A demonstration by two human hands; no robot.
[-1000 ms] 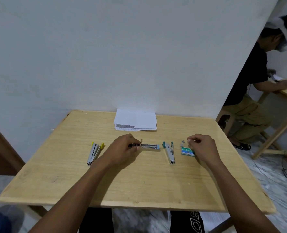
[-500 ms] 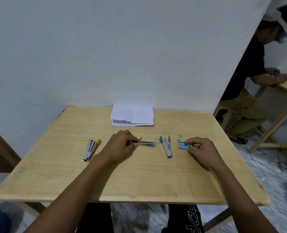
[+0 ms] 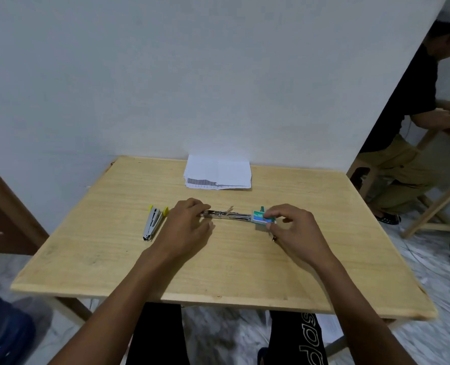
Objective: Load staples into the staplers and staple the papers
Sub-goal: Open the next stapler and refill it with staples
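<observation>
An opened metal stapler (image 3: 226, 215) lies flat across the middle of the wooden table (image 3: 218, 264). My left hand (image 3: 185, 227) holds its left end down with curled fingers. My right hand (image 3: 295, 230) pinches a small green staple box (image 3: 261, 216) at the stapler's right end. The green stapler (image 3: 262, 208) is almost hidden behind the box and my right hand. A yellow-tipped stapler (image 3: 154, 224) lies to the left of my left hand. A stack of white papers (image 3: 218, 175) rests at the table's far edge by the wall.
A white wall stands right behind the table. Another person (image 3: 413, 127) sits at a second wooden table at the right. Cables lie on the floor at the right. A dark blue object (image 3: 2, 330) sits at the lower left.
My right hand has picked up the green staple box and carried it left to the opened stapler's right end. My left hand stays on the stapler's left end.
</observation>
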